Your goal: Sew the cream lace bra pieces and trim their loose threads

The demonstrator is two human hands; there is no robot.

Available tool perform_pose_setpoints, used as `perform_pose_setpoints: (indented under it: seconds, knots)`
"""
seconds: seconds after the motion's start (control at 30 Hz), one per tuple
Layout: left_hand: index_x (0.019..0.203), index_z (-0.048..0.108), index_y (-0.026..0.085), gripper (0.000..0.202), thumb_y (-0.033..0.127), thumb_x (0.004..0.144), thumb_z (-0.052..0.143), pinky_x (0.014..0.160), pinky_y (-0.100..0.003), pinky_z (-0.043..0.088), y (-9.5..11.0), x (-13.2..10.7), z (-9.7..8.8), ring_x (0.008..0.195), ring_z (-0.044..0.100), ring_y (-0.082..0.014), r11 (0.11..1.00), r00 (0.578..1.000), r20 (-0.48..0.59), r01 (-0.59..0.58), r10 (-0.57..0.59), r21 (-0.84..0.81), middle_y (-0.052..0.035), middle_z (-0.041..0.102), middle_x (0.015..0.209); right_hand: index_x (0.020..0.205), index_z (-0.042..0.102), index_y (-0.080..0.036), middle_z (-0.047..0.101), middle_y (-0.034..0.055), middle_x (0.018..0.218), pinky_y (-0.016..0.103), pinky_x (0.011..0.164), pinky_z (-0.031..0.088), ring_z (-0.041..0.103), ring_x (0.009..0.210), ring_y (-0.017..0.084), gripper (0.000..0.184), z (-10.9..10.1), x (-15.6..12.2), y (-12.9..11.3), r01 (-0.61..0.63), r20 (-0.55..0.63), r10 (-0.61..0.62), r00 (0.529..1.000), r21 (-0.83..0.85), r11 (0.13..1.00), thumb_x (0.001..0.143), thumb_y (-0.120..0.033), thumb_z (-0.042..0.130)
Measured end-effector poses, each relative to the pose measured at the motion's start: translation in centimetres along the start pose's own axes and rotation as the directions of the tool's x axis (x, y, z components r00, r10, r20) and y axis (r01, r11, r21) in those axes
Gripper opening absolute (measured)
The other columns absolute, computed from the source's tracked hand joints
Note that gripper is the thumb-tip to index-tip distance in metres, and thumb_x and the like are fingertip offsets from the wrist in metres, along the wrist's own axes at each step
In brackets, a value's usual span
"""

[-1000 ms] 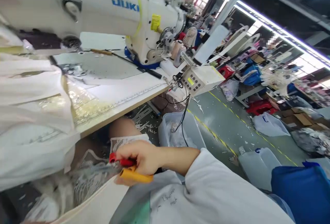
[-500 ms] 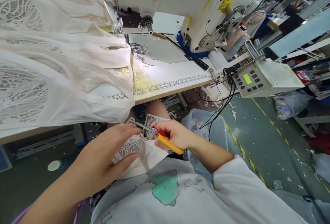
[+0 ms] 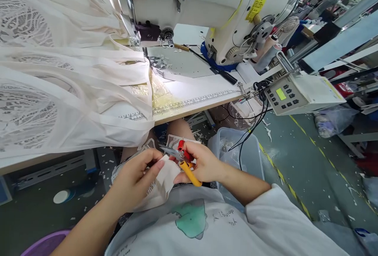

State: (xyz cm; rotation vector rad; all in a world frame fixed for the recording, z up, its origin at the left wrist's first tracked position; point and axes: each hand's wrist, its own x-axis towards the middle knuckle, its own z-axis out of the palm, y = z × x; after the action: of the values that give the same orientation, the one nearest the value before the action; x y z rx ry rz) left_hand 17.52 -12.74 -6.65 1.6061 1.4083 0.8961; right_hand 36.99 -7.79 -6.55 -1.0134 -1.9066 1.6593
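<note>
Over my lap, my left hand (image 3: pixel 141 175) pinches the edge of a cream lace-and-cloth garment piece (image 3: pixel 163 183) between thumb and fingers. My right hand (image 3: pixel 203 161) holds scissors (image 3: pixel 189 171) with one red and one orange handle. The scissor blades are spread and point left, close to the cloth edge by my left fingertips. I cannot tell whether a blade touches the cloth. More lace of the piece hangs over my knees, partly behind both hands.
A sewing machine (image 3: pixel 183 0) stands on the table (image 3: pixel 189 91), whose front edge carries a ruler strip. Cream lace garments (image 3: pixel 73 102) cover the table's left side. A control box (image 3: pixel 301 93) hangs at right with black cables. A clear plastic bin (image 3: pixel 236 146) is beside my right forearm.
My left hand has gone from spread fingers over the lace to a pinch on the cloth edge, lifting it. The scissors have opened wider and the orange handle has swung down.
</note>
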Motion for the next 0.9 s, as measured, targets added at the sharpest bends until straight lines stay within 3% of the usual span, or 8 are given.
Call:
perform_pose_setpoints:
  seconds: [0.17,0.4,0.67,0.9]
  knots:
    - [0.071,0.064,0.02,0.016,0.036,0.075,0.063,0.058,-0.023,0.048,0.0,-0.6,-0.7,0.068,0.059,-0.0158,0.941,0.989,0.021,0.143,-0.143,-0.306,-0.0025,0.065,0.072,0.088,0.051,-0.019,0.056,-0.0015,0.08,0.025,0.06,0.045,0.048,0.062,0.009,0.064,1.2,0.1,0.7,-0.095,0.004,0.095,0.995,0.144,0.985,0.049,-0.06,0.082]
    - [0.07,0.069,0.02,0.015,0.033,0.065,0.075,0.051,-0.021,0.046,0.3,-1.8,-1.8,0.059,0.058,-0.0134,0.864,0.935,-0.066,0.292,-0.348,-0.41,-0.0005,0.068,0.066,0.082,0.049,-0.02,0.055,-0.0041,0.075,0.023,0.058,0.045,0.05,0.062,0.009,0.054,2.6,0.7,0.0,-0.082,-0.002,0.088,0.996,0.344,0.935,0.054,-0.052,0.082]
    - [0.068,0.072,0.023,0.017,0.036,0.059,0.079,0.051,-0.021,0.049,2.5,-2.3,-2.8,0.059,0.06,-0.0145,0.873,0.917,-0.175,0.264,-0.359,-0.41,-0.0005,0.07,0.066,0.078,0.045,-0.02,0.046,-0.0076,0.066,0.019,0.05,0.038,0.04,0.055,0.005,0.049,2.1,1.6,-1.8,0.059,0.009,-0.067,0.998,0.38,0.923,0.061,-0.05,0.079]
    - [0.067,0.071,0.022,0.018,0.039,0.061,0.076,0.053,-0.023,0.049,1.8,-1.8,-1.2,0.061,0.06,-0.0163,0.88,0.927,-0.177,0.236,-0.332,-0.412,-0.0015,0.069,0.066,0.072,0.042,-0.019,0.044,-0.0059,0.068,0.02,0.052,0.037,0.039,0.058,0.007,0.049,0.8,0.8,-1.4,0.043,0.025,-0.047,0.999,0.153,0.987,0.066,-0.056,0.073]
